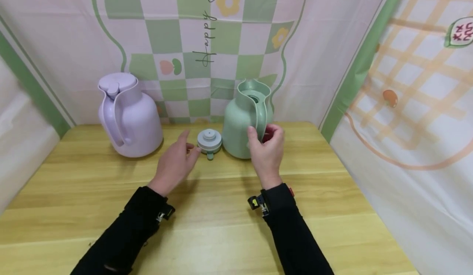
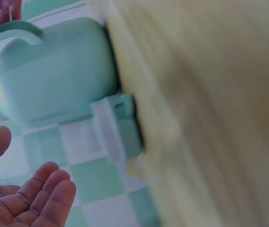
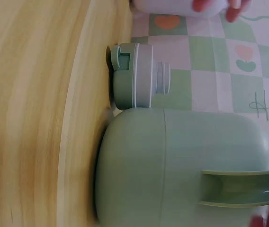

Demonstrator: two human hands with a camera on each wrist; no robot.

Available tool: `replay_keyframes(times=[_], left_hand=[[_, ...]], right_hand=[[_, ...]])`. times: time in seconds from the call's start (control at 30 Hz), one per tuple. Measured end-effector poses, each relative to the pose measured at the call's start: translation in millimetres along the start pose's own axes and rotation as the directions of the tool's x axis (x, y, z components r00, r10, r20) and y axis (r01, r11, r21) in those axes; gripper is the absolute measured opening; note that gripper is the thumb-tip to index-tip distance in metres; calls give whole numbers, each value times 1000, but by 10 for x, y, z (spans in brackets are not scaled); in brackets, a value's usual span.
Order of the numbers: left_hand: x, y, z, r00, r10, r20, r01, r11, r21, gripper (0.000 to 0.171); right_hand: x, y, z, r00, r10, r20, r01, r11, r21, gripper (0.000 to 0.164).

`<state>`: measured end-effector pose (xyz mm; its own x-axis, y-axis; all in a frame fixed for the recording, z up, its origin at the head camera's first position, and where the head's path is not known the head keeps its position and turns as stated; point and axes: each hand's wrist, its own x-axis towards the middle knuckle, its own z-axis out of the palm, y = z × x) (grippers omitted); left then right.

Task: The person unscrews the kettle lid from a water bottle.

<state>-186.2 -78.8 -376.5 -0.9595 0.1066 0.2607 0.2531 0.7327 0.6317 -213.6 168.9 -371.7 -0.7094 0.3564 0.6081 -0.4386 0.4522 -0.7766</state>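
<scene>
The green jug [image 1: 245,121] stands uncapped at the back of the wooden table [image 1: 221,225], its mouth open; what is inside cannot be seen. The right hand [image 1: 267,152] curls round its handle. Its lid [image 1: 209,140] sits just left of it, the left hand [image 1: 176,164] hovering near, fingers relaxed. A lilac jug [image 1: 127,115], capped, stands further left.

The green jug [image 1: 242,121], its lid [image 1: 209,140] and the lilac jug [image 1: 129,115] look like smooth matt plastic. The desk [image 1: 221,225] is pale wood-grain with a slight sheen. The checked backdrop [image 1: 207,33] is printed cloth.
</scene>
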Motion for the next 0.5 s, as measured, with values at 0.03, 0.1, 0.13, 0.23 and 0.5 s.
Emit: replay_keyframes(times=[0.03, 0.1, 0.13, 0.23, 0.5], left_hand=[[-20, 13, -41, 1000, 20, -18, -19, 999, 32, 73], [-62, 31, -119, 997, 58, -50, -53, 994, 101, 71], [-82, 39, -159, 994, 82, -71, -71, 988, 140, 71], [-142, 26, -250, 975, 177, -136, -141, 960, 244, 70], [-263, -151, -346, 861, 465, -206, -300, 792, 532, 78]], right_hand=[[-16, -17, -10, 999, -30, -44, 29, 999, -27, 55], [-55, -62, -28, 989, -102, -109, 94, 992, -79, 51], [-76, -90, -33, 982, -139, -125, 126, 986, -105, 49], [-151, -177, -33, 965, -249, -83, 234, 960, -156, 41], [-391, -308, 75, 847, -389, 362, 510, 787, -348, 47]])
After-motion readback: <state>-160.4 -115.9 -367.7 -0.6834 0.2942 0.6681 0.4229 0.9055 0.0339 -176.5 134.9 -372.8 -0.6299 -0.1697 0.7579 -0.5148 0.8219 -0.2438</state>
